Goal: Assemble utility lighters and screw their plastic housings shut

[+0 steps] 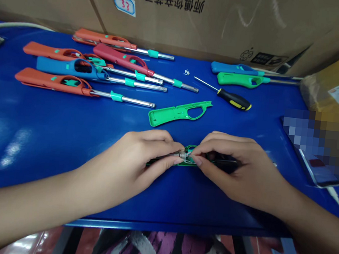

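My left hand (148, 151) is closed, thumb and fingers pinching a small silvery inner part (182, 155) of a lighter. Beneath both hands lies an opened green lighter shell half (190, 148), mostly covered by fingers. My right hand (232, 162) meets the left over it, thumb and forefinger pinched at a thin pale piece by the silvery part; its grip is partly hidden. Just beyond my hands, the other green shell half (177, 113) rests hollow side up. Behind that, a black and yellow screwdriver (234, 99) lies near several tiny screws (187, 72).
Several orange, red and blue long-necked lighters (53, 80) lie at the back left. A blue lighter (233, 68) and a green one (238, 80) lie back right. A large cardboard box (174, 26) lines the rear; a phone (314, 158) with a white cable sits right.
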Available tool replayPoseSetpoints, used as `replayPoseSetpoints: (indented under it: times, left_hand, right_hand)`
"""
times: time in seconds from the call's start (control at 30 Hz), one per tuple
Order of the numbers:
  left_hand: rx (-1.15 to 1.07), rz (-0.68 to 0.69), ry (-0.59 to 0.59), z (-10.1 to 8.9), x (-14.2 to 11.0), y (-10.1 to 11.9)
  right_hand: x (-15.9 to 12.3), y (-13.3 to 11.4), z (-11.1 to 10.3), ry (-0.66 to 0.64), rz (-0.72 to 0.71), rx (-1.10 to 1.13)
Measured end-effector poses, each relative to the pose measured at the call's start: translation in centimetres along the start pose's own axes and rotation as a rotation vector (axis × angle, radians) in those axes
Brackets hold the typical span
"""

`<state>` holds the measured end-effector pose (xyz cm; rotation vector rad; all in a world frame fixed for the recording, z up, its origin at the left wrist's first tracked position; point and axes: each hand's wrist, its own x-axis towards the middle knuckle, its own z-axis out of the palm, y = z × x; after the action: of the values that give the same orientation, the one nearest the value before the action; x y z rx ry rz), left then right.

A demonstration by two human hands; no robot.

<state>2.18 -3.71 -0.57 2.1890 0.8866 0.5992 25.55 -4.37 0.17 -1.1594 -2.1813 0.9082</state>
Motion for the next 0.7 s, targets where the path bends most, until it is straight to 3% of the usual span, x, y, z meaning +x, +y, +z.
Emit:
replayPoseSetpoints:
  times: [0.7]
  left_hand:
    - [-0.038, 0.002, 0.040, 0.65, -0.10, -0.17]
  right_hand:
    - [-0.02, 0.27, 0.24, -0.006, 0.000, 0.009]
